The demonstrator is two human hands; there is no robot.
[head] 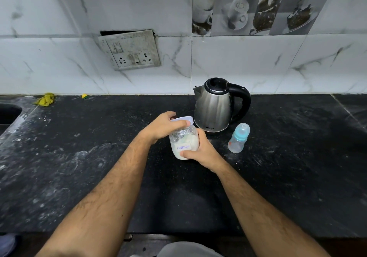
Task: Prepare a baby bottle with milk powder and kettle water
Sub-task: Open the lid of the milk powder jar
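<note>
A clear plastic jar of whitish milk powder (183,144) with a handwritten label stands on the black countertop (297,167). Its pale lid (183,119) sits on top. My left hand (163,126) grips the lid from above. My right hand (199,150) wraps around the jar's lower body. A steel electric kettle (213,107) with a black handle stands just behind the jar, lid closed. To the right of the jar a baby bottle (238,138) with a blue collar and clear cap stands upright, untouched.
A sink (8,113) cuts into the counter at far left. A yellow cloth (45,99) and a small yellow scrap (85,96) lie by the wall. A loose socket plate (131,51) hangs on the tiled wall behind.
</note>
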